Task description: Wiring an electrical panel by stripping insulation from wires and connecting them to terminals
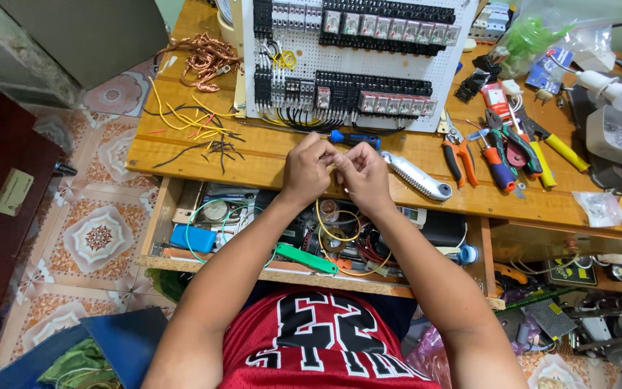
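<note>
Both of my hands are meeting just in front of the white perforated panel [368, 65], and I am pinching one end of a thin yellow wire [337, 229] between them. My left hand [307, 168] is closing thumb against forefinger on the wire's tip, and my right hand [363, 175] is clamping the same end from the other side, fingertips nearly touching, probably so the short end stays steady while I am working on it. The rest of the wire is hanging below my hands in loose, springy loops, drooping into the open drawer [181, 248] under the panel's desk. The panel is standing propped at the back of the wooden desk [268, 155], carrying rows of blocky black relays with dark wires looping beneath. A blue-handled screwdriver [350, 137] is lying just at the panel's lower edge, within easy reach, and a silver utility knife [415, 175] is resting right of it. Orange-handled pliers [458, 157] are sitting further right of the panel. Left of the panel, a tangle of bare copper wire [206, 59] is glinting, with cut yellow and black wire scraps [192, 126] scattered below it.
</note>
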